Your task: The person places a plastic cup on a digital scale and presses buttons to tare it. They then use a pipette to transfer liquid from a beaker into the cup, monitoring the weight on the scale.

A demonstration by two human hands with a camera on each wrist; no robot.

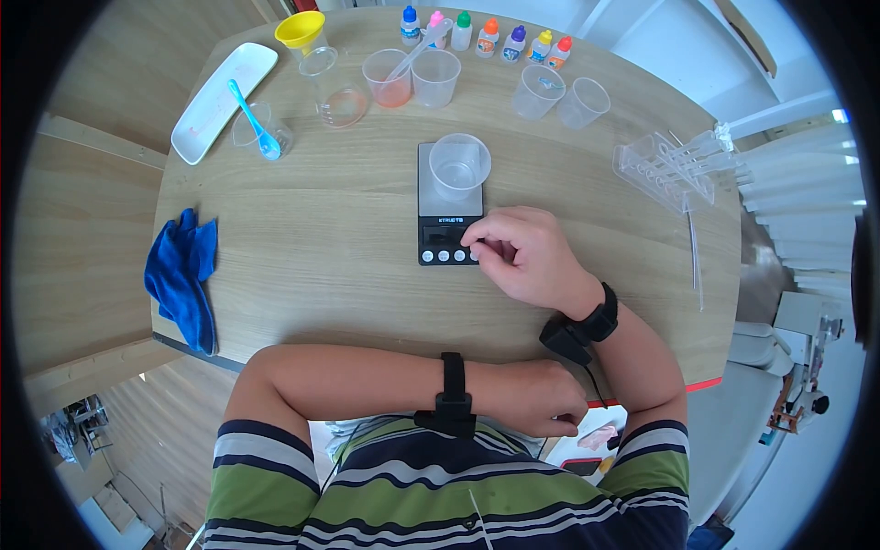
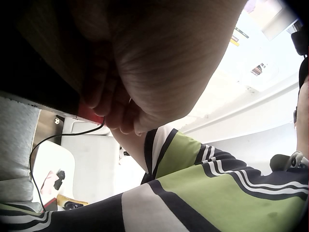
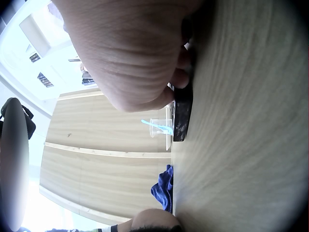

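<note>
A small black digital scale (image 1: 448, 241) lies at the middle of the wooden table (image 1: 321, 247), with an empty clear plastic cup (image 1: 458, 165) standing on its platform. My right hand (image 1: 486, 247) is curled beside the scale's lower right corner, and its bent index fingertip touches the row of buttons. In the right wrist view the right hand (image 3: 130, 58) covers the near end of the scale (image 3: 182, 118). My left hand (image 1: 541, 399) rests idle at the table's near edge, holding nothing. In the left wrist view the left hand (image 2: 145, 72) has its fingers loosely curled against the edge.
Along the back stand several dropper bottles (image 1: 486, 37), clear cups (image 1: 559, 96), a cup of orange liquid (image 1: 390, 78), a flask (image 1: 337, 92) and a yellow funnel (image 1: 301, 29). At the left are a white tray (image 1: 225, 101), a blue-spoon cup (image 1: 261, 133) and a blue cloth (image 1: 183, 270). A pipette rack (image 1: 669, 165) stands right.
</note>
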